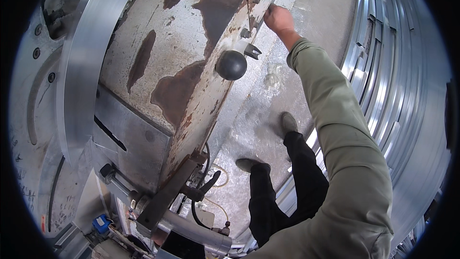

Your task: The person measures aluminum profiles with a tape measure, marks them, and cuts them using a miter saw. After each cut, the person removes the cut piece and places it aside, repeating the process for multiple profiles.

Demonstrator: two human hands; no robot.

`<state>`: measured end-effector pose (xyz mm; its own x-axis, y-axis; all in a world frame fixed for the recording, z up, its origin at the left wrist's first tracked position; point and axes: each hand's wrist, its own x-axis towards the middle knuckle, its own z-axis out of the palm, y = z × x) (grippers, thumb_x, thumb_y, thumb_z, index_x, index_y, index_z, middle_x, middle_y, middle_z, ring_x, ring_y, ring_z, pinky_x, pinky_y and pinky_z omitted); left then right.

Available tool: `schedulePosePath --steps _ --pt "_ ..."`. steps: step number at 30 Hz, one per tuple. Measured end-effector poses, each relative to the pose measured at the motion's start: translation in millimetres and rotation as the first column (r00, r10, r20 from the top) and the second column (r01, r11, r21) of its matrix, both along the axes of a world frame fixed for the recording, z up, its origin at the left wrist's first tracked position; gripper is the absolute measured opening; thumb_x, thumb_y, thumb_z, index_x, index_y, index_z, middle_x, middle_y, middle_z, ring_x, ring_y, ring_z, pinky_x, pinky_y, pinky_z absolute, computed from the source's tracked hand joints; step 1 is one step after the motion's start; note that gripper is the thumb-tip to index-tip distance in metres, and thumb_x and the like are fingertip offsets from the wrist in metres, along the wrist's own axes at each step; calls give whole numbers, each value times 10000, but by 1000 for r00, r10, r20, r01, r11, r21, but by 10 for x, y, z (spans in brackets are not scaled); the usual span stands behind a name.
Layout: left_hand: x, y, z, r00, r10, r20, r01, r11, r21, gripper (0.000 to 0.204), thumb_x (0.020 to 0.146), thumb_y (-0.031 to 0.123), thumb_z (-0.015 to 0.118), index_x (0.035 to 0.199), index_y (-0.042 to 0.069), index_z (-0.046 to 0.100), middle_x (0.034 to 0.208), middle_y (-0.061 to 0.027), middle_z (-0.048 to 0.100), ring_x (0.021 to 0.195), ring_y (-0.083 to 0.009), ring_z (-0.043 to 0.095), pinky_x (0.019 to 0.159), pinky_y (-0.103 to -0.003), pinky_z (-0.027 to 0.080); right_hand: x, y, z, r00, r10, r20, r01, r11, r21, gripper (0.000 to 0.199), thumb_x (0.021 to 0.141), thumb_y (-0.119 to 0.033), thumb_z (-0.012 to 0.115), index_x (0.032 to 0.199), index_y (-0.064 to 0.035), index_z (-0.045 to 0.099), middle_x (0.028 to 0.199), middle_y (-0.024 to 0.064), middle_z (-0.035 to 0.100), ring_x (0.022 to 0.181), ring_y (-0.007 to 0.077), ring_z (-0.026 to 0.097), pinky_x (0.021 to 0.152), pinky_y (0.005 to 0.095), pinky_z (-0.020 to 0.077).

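Note:
My right hand, at the end of a green sleeve, reaches to the far right side of a machine with worn, chipped white paint. Its fingers are curled closed against the machine's edge, and whatever they grip is hidden. Nearer to me on the same edge sit a black ball knob and a dark forked metal piece. A long, shiny metal bar lies across the machine on the left. My left hand is out of view.
Stacked silver metal profiles line the right side. A dark lever handle, hoses and a metal cylinder stick out at the machine's near end. My shoes stand on the scuffed floor beside it.

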<state>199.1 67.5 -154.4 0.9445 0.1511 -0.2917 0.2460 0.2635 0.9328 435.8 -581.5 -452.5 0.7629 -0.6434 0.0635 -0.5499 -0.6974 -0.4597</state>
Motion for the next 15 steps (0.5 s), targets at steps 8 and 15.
schedulePosePath --steps 8,15 --pt "291 -282 71 970 -235 59 240 965 -104 735 957 305 763 1535 -42 470 1458 -229 629 1332 -355 639 1146 -509 501 14 -268 86 986 160 -41 -148 967 208 643 959 -587 657 1236 -13 740 1213 303 745 1176 480 703 1027 513 564" --pt "333 -424 207 962 -269 52 274 934 -229 671 957 264 770 1511 -31 530 1464 -138 648 1368 -271 599 1210 -447 390 -1293 609 1348 987 -93 132 -22 734 679 379 1031 -300 745 1167 49 690 961 102 733 772 175 687 697 342 572"
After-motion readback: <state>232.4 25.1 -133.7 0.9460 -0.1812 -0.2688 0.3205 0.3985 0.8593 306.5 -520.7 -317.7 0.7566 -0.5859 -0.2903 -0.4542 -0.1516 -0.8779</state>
